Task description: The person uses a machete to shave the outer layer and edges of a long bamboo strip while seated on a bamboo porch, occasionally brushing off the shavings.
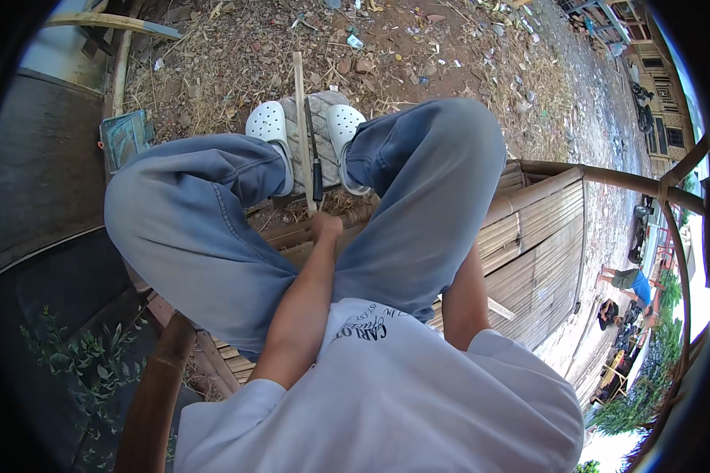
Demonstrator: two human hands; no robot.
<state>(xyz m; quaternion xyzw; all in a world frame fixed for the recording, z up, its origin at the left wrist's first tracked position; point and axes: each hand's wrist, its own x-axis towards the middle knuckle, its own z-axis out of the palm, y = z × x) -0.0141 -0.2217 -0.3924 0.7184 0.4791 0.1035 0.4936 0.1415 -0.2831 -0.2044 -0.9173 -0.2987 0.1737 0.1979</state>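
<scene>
Between my knees my left hand (326, 227) is closed round the near end of a long pale wooden strip (301, 126). The strip runs away from me between my white clogs (266, 124), over a flat grey stone slab (331, 100). Close along its right side lies a knife with a black handle (317, 180) and a dark narrow blade (310, 130), pointing away from me. My right forearm (465, 299) goes down behind my right thigh, which hides the hand. Beside that arm a short piece of pale wood (501, 308) shows on the bench.
I sit on a bamboo slat bench (536, 236) with bamboo poles (623, 180) at its right. Littered dirt ground (418, 55) spreads ahead. A worn teal container (126, 135) stands by the dark wall (43, 158) at left. Far right are a person in blue (643, 288) and parked motorbikes.
</scene>
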